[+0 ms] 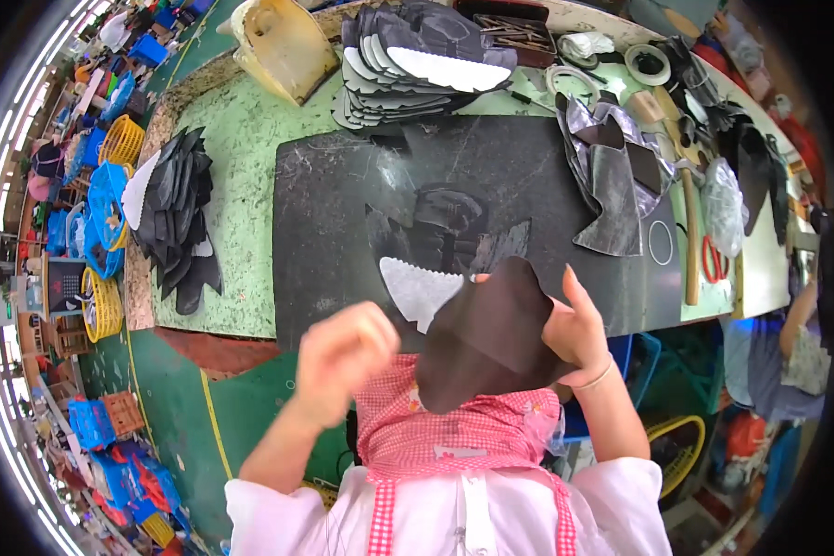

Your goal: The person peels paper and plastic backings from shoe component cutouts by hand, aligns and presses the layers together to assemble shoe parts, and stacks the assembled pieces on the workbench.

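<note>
My right hand (579,324) holds a dark brown, leather-like piece (482,334) with a curved outline. Its thumb points up beside the piece, and most of its fingers are hidden behind it. My left hand (347,357) is raised to the left of the piece, apart from it. Motion smears its fingers, which look bent. On the black work mat (324,232) lies a black cut piece (449,218) joined to a white part with a zigzag edge (417,289). The brown piece overlaps the white part in view.
A layered stack of black-and-white pieces (417,69) lies at the back, another pile (178,218) at the left. Behind stands a yellowed plastic container (287,46). To the right are grey scraps (612,185), a wooden-handled hammer (690,232), red scissors (714,259) and tape rolls (647,63).
</note>
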Tool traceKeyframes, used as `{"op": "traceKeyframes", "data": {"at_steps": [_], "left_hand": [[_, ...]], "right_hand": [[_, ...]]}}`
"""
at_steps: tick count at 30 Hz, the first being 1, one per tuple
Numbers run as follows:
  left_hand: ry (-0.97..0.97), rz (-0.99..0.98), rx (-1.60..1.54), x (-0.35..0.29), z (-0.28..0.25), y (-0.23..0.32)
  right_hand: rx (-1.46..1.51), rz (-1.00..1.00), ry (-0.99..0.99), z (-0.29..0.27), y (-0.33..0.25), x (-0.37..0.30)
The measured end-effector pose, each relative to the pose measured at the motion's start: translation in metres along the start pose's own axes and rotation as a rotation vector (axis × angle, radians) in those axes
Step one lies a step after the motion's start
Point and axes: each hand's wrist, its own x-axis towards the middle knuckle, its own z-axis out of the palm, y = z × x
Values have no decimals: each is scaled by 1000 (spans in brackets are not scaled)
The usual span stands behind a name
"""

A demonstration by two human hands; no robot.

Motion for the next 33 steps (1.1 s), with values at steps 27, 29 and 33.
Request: {"op": "traceKeyframes", "data": {"at_steps": [27,29,33], "left_hand": [[408,-676,211,54,-42,-34],[414,-697,232,57,-39,-33],[428,-462,913,62,-31,-43]], "right_hand": [[-1739,-513,536,13,-33,79],[-1753,-531,524,11,-35,80],[-1773,-528,551,9,-40,80]]}}
